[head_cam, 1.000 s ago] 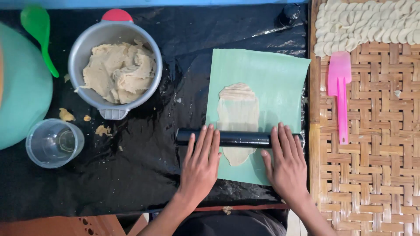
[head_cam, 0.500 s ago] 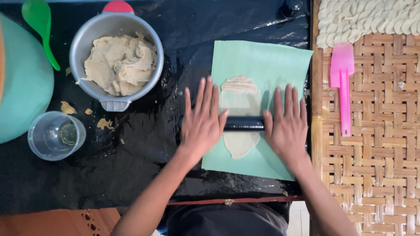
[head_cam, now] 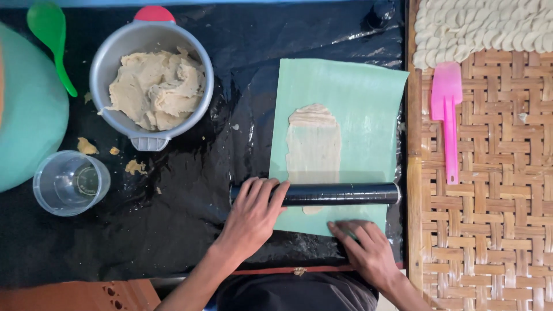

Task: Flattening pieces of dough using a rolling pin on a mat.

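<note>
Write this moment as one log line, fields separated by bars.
left hand: on black cylindrical rolling pin | right hand: pressing pale green sheet edge | flattened beige dough strip: on sheet

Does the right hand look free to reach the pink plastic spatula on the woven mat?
Probably yes. The right hand lies flat on the light green sheet, holding nothing, and the pink plastic spatula lies uncovered on the woven bamboo mat, with nothing between them.

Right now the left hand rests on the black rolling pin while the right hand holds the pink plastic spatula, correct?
Not quite. In the head view the right hand presses the pale green sheet; the pink plastic spatula lies untouched on the woven mat. The left hand does rest on the black rolling pin.
</note>
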